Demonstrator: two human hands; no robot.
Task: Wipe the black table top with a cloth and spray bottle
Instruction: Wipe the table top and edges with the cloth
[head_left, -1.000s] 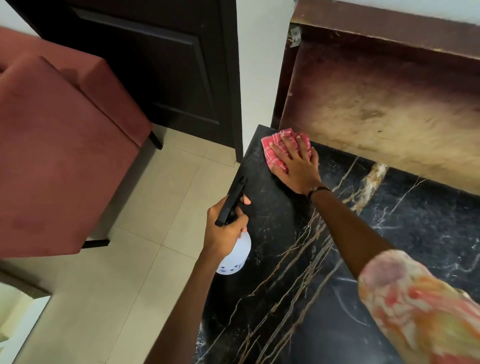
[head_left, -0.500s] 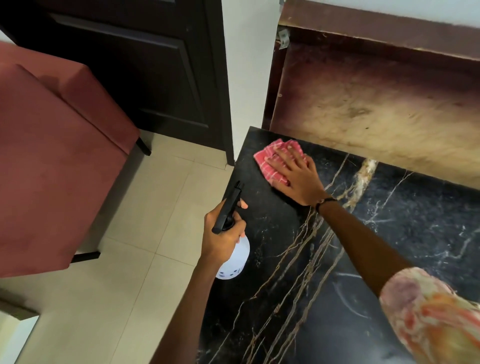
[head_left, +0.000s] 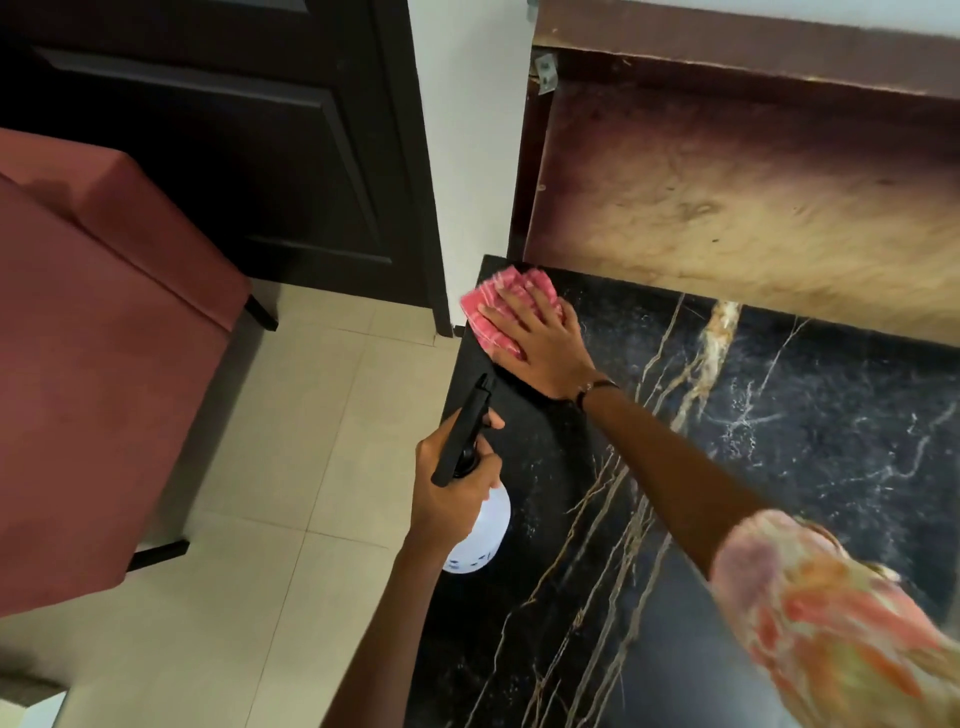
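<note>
The right hand (head_left: 540, 348) lies flat on the pink cloth (head_left: 498, 312), with its fingers (head_left: 519, 306) straight and spread out. It presses the cloth down on the far left corner of the black tabletop (head_left: 779, 441). Part of the cloth sticks out a little past the left edge.

The left hand (head_left: 457, 488) holds the spray bottle (head_left: 480, 530). Its fingers are curled tight around the neck, under the black spray top. The bottle hangs in the air just over the left edge of the tabletop, and it is not resting on anything.

What could go wrong? The cloth is right at the corner, so a big push to the left could slide it off and it could fall on the floor (head_left: 291, 467). The hand could also bump the wooden board (head_left: 727, 208) that stands at the back. If the left hand squeezes by mistake, spray could land on the right arm, because the nozzle seems to point that way. The red chair (head_left: 93, 364) is near and could get wet too.
</note>
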